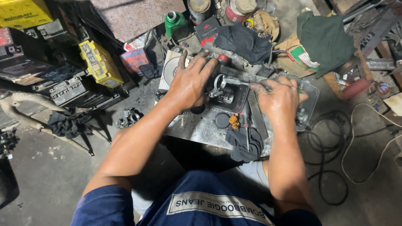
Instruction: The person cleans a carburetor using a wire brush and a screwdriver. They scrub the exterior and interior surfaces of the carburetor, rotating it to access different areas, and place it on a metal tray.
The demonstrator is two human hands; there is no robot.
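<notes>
My left hand [190,80] lies over a small grey metal engine part [226,93] on a greasy metal plate [201,127], fingers spread around its top. My right hand [278,98] is closed on a thin metal tool [238,82] whose tip reaches into the part. Part of the tool is hidden under my fingers. A clear plastic tray [310,102] sits under and right of my right hand.
A dark rag [245,144] and a screwdriver [245,125] lie at the plate's near edge. Yellow batteries [100,62], a green bottle [175,23], cans, a black cloth [245,42] and a green cloth [324,37] crowd the back. Cables [335,167] coil on the floor at right.
</notes>
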